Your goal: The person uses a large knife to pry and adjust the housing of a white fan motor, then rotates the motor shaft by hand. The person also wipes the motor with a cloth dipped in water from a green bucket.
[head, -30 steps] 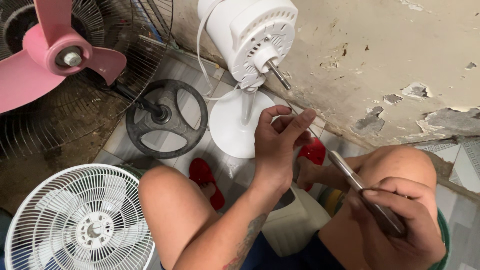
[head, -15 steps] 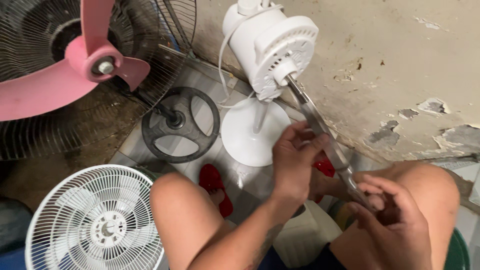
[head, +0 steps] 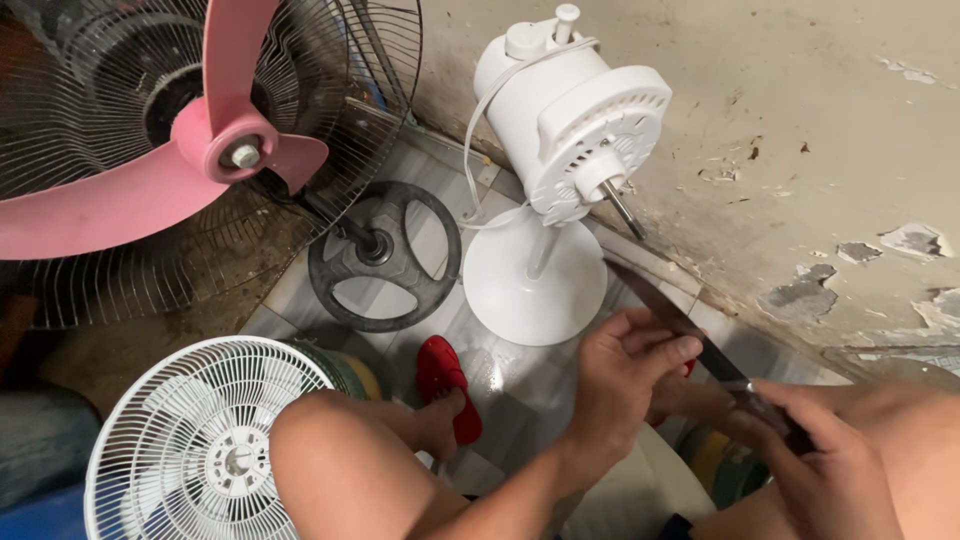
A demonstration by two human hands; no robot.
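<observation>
Knife [head: 680, 325] handle enclosed in right grip [head: 820, 450], blade beneath left grip [head: 625, 375], fingers closed over it.

Two bare forearms without sleeves, left hand [head: 625, 375] and right hand [head: 830, 460] with no gloves, rings or watch, short plain nails on the fingers [head: 672, 348], bare knees, red slipper [head: 445, 385] on one foot

Even, moderately bright light is falling from above, showing the pale wall [head: 800, 120] and the white fan [head: 570, 130] clearly. The tiled floor [head: 520, 385] is giving off a soft sheen. Shadows are gathering at the left edge, behind the wire fan guard [head: 330, 120]. The knife blade [head: 665, 315] is appearing slightly blurred. Straight lines are bending near the frame edges.
</observation>
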